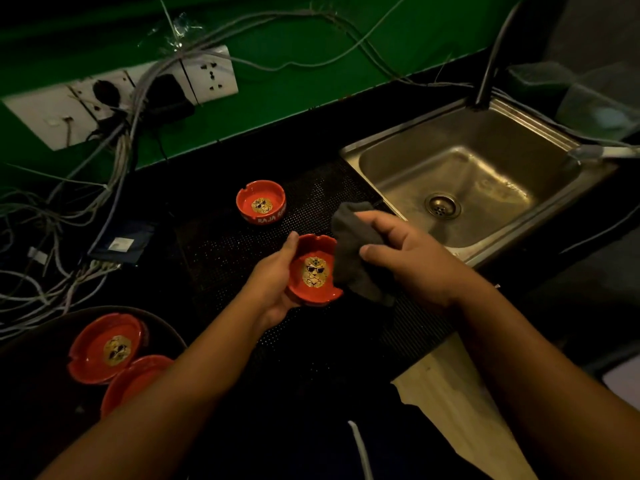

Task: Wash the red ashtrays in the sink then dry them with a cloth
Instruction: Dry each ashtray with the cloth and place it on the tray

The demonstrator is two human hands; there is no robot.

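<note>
Drying step under way.
- Left hand (pixel 273 289): fingers curled round held ashtray (pixel 313 271), lifted over dark mat (pixel 225 258) mid-worktop, near sink (pixel 381 150).
- Right hand (pixel 401 254): fingers clamped on dark cloth (pixel 353 258), which touches held ashtray's right rim.
- Second ashtray (pixel 260 201): upright on mat behind, judged finished.
- Two more ashtrays (pixel 105 346): overlapping in dark tray (pixel 162 323) at near-left corner, likely still to do; cannot tell if washed.
- Sink holds no ashtray.

counter (pixel 311 133) bears mat (pixel 242 261), cables (pixel 41 295); ashtray (pixel 260 201) on mat.
</note>
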